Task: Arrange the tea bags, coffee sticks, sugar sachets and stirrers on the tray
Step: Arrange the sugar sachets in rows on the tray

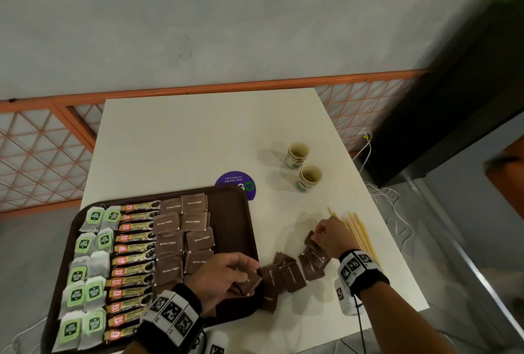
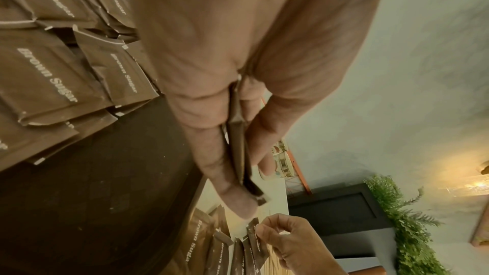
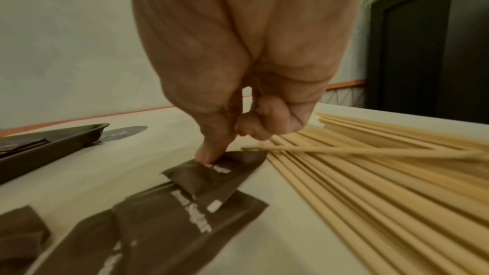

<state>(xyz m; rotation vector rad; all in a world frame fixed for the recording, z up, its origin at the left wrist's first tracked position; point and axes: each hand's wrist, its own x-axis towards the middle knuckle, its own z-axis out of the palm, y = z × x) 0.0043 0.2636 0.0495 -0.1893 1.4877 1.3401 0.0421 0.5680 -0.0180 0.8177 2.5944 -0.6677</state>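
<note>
- Head view: the tray (image 1: 232,212) serves as the landmark. On it, tea bags (image 1: 85,268) fill the left columns, coffee sticks (image 1: 133,265) the middle, sugar sachets (image 1: 181,237) the next two columns; its right strip is bare. Loose sachets (image 1: 283,274) lie just right of the tray on the table (image 1: 198,132), and the stirrers (image 1: 360,231) lie farther right, well apart from it. Two cups (image 1: 303,166) stand beyond the tray's far right corner.
- The left hand (image 1: 226,277) is held over the tray's near right part, curled round a few collected sachets. The right hand (image 1: 329,237) is pinching one sachet from the loose heap, beside the stirrers.
- Left wrist view: the held sachets (image 2: 238,143) are seen edge-on between thumb and fingers (image 2: 259,137), stacked flat. The stack is best kept squared so it can be laid down as one.
- Right wrist view: a single sachet (image 3: 214,177) is pinched at its corner by thumb and forefinger, the other fingers tucked in. It should be lifted clear without the stirrers (image 3: 370,175) being dragged, then passed to the left hand's stack.
</note>
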